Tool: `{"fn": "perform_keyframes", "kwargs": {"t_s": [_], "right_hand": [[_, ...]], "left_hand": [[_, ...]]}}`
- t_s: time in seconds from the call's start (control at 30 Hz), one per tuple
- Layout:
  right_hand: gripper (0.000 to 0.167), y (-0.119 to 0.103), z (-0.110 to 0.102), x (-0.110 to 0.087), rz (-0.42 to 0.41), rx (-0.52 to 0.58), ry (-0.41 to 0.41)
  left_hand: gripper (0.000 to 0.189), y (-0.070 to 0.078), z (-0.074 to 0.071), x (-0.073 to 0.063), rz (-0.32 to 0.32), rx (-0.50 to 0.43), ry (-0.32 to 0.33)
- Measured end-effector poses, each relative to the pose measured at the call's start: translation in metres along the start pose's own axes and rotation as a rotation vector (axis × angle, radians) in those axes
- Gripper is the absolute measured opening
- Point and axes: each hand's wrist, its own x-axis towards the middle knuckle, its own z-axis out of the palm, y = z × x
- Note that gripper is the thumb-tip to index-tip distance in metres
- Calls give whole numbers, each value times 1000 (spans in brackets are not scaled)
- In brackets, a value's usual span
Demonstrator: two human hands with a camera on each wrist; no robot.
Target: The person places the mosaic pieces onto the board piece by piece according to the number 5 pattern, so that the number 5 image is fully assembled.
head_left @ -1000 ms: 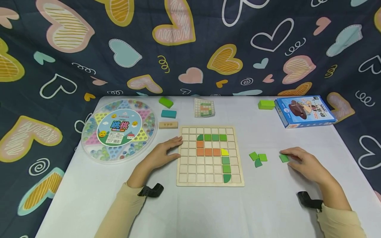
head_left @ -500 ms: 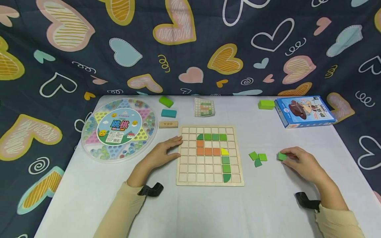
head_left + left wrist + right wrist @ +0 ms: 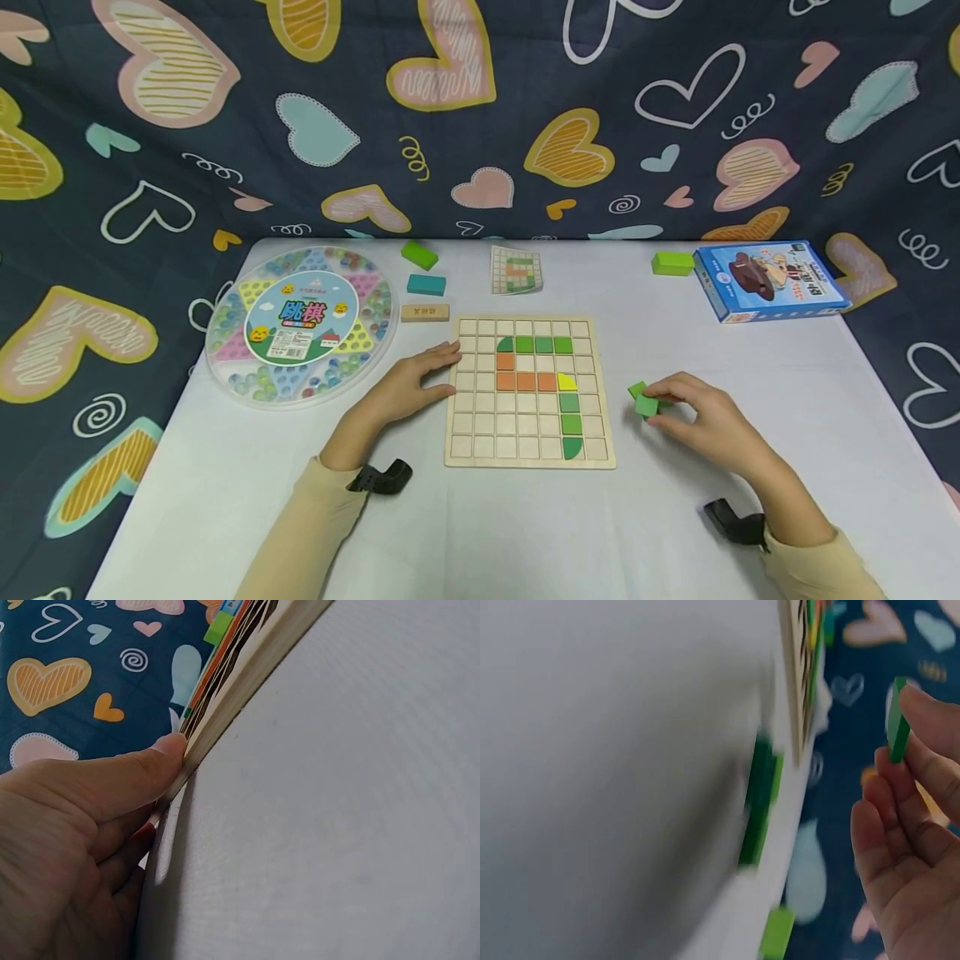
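Observation:
A wooden grid board lies mid-table, with green, orange and yellow tiles set in some of its squares. My left hand rests at the board's left edge, thumb and fingertips touching it, fingers fairly straight. In the left wrist view the thumb presses the board's side. Right of the board, my right hand pinches a green square tile between thumb and fingers. The right wrist view shows this tile raised off the table. Loose green tiles lie below it, partly hidden in the head view.
A round marble game board sits at the left. Behind the grid board are a green block, a teal block, a wooden block and a pattern card. At the back right stand another green block and a blue box.
My right hand has picked the lone green square tile up from the table and carried it left, over the other loose tiles. The left hand has stayed at the board's edge.

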Motion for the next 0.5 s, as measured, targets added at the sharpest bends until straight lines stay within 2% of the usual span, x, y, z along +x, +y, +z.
{"fn": "perform_keyframes", "kwargs": {"t_s": [0.23, 0.5], "right_hand": [[34, -29, 25, 10, -102, 60, -101], [29, -51, 50, 21, -156, 112, -289]], "left_hand": [[55, -1, 0, 0, 4, 3, 0], [56, -1, 1, 0, -2, 5, -1]]}}
